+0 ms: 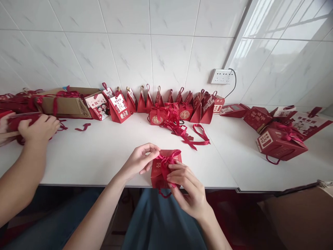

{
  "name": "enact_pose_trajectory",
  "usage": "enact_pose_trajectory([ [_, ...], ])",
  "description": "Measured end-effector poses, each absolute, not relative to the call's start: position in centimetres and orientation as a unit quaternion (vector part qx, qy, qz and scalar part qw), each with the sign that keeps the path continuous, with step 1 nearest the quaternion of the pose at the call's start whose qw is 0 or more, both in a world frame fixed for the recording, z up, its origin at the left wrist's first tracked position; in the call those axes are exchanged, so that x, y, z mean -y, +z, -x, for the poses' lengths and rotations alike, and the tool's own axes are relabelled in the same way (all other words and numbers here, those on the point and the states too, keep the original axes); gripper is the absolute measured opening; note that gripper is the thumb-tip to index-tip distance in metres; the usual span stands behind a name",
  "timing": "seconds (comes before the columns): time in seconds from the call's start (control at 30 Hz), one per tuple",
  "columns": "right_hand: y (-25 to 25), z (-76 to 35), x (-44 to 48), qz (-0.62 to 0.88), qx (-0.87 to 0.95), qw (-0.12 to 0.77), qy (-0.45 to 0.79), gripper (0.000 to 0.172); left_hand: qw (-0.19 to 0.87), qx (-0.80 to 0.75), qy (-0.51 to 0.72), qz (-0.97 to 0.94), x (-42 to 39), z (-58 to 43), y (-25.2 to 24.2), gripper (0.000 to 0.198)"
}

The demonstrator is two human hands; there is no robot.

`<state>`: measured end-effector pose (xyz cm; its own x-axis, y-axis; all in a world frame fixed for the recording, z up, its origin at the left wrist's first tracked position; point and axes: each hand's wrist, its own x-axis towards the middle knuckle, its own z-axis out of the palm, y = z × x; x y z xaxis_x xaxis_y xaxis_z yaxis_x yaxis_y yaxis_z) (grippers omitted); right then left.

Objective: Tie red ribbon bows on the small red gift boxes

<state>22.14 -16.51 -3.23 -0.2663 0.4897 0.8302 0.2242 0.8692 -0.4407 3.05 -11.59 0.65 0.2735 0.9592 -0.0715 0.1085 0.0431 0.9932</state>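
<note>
A small red gift box (156, 171) sits at the near edge of the white table (109, 152), with a red ribbon bow (167, 160) on top. My left hand (139, 160) pinches the ribbon at the box's upper left corner, fingers closed. My right hand (186, 191) grips the ribbon on the box's front right side, fingers pressed together. A ribbon loop hangs below the box.
A row of red gift boxes (166, 104) lines the tiled wall, with loose ribbons (187, 133) in front. Larger red boxes (279, 142) lie at the right. Another person's hand (39, 128) holds red items at the left by a cardboard box (65, 102). A wall socket (221, 76) is behind.
</note>
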Motion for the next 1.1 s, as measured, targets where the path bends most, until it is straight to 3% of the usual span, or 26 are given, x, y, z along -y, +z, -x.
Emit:
enact_pose_trajectory([
  [0.3, -2.8, -21.7, 18.3, 0.252, 0.825, 0.506, -0.012, 0.008, 0.556, -0.464, 0.39, -0.568, 11.4, -2.8, 0.1, 0.024],
  [0.63, -3.2, -21.5, 18.8, 0.275, 0.826, 0.491, -0.041, 0.007, 0.518, -0.48, 0.401, -0.584, 11.2, -3.0, 0.0, 0.025],
  [0.87, -3.3, -20.9, 19.7, 0.276, 0.818, 0.504, -0.014, 0.003, 0.569, -0.45, 0.386, -0.57, 11.0, -2.7, -0.1, 0.023],
  [1.0, -2.1, -22.2, 19.5, 0.262, 0.793, 0.548, 0.027, 0.024, 0.585, -0.432, 0.396, -0.561, 11.0, -2.4, 0.0, 0.024],
  [1.1, -0.9, -23.6, 17.5, 0.367, 0.711, 0.589, 0.111, 0.031, 0.596, -0.421, 0.395, -0.559, 11.1, -2.2, 0.3, 0.023],
])
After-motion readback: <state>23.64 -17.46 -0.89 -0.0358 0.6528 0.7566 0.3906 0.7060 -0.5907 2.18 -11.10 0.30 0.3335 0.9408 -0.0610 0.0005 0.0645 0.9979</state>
